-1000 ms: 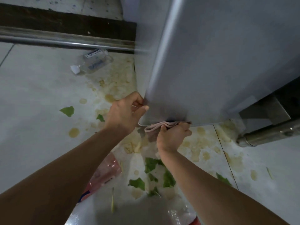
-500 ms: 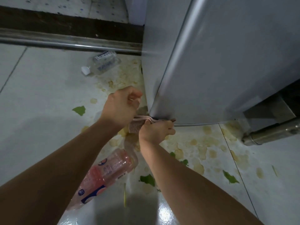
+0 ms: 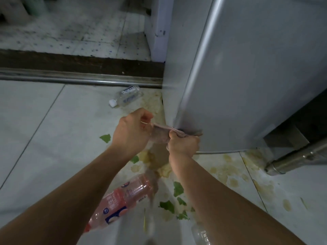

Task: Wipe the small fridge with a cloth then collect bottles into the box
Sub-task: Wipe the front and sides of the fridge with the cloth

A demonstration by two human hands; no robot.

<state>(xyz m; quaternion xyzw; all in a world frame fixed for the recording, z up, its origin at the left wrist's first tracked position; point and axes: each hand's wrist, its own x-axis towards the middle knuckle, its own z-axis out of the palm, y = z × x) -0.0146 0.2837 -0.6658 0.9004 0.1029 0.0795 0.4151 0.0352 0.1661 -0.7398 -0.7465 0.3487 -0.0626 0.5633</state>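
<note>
Here, both hands hold the pink cloth (image 3: 161, 134) at the lower corner of the grey small fridge (image 3: 247, 76). Left hand (image 3: 131, 134) grip: pinching one end. Right hand (image 3: 184, 144) grip: clenched round the other end. Pink bottle (image 3: 122, 198) and clear bottle (image 3: 126, 97) lie on the floor (image 3: 44, 124).

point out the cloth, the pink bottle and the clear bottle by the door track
cloth (image 3: 160, 136), head view, on the bunched middle between the hands
pink bottle (image 3: 122, 200), head view, on its label
clear bottle (image 3: 128, 97), head view, on its body
</note>
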